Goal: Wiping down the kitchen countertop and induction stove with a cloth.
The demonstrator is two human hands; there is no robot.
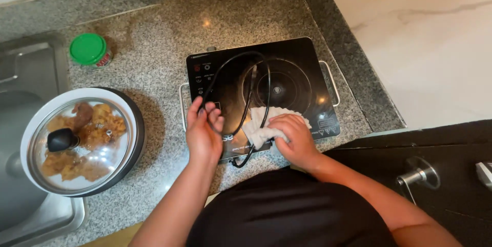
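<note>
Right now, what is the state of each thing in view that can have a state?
Cooktop: flat on counter, no pot on it.
Black cord: looped over cooktop, lifted by left hand.
White cloth: crumpled, pressed on cooktop by right hand.
Pan: covered with glass lid, food inside.
Green-lidded jar: closed.

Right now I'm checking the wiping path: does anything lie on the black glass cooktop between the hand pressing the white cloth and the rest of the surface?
Yes. The black power cord loops across the black glass cooktop just beyond the white cloth under the right hand. The left hand grips the cord at its near-left end.
</note>
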